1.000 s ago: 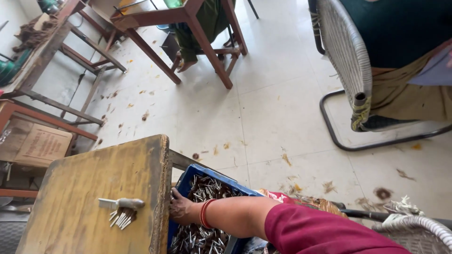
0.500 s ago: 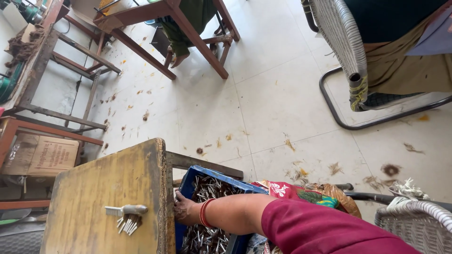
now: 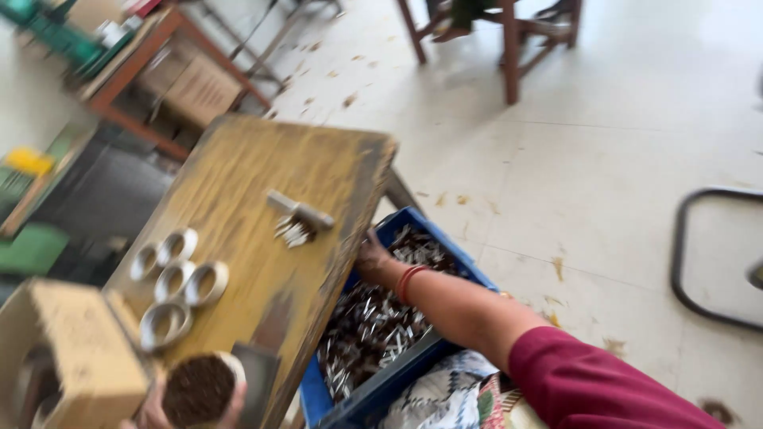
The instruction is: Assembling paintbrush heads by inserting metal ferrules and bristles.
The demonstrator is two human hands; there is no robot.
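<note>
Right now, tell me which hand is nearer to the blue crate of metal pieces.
Right. The right hand reaches into the blue crate; the left hand is across the wooden table, beside a cardboard box.

The person's right arm is bare from the hand up past the elbow, where a dark red, maroon sleeve (image 3: 604, 381) begins, loose and plain with no print on it. Around the wrist of the right hand (image 3: 373, 260) sit a few thin red-orange bangles (image 3: 407, 283). At the bottom edge lies patterned cloth (image 3: 469, 397) in white, blue and red, too blurred to make out.
</note>
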